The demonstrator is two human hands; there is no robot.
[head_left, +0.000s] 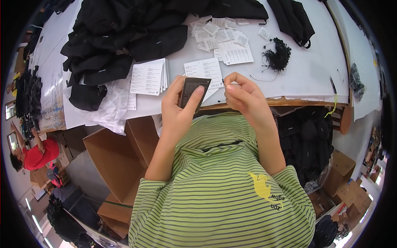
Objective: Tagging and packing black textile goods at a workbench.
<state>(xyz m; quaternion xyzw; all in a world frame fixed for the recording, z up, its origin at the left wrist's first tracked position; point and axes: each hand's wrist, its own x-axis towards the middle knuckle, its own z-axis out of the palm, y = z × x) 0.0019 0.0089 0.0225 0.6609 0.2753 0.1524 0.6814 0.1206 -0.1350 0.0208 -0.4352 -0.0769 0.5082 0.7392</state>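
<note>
My left hand (175, 98) is closed around a dark printed hang tag (191, 87), or a thin stack of them, with the thumb flat on its face. To its right, my right hand (250, 98) pinches thumb against forefinger. Something tiny and dark shows at those fingertips, too small to name. Just beyond both hands, a pile of white printed cards (202, 66) lies on the white table (231, 89). Another stack of white cards (147, 77) sits to the left. A tangled bundle of black tag strings (278, 54) lies farther right.
Black fabric goods (111, 39) are heaped at the far left beside clear plastic (113, 109). Small white labels (219, 33) are scattered at the back. A slim dark tool (333, 84) lies near the right edge. Cardboard boxes (115, 159) stand below; a person in red (41, 154) is far left.
</note>
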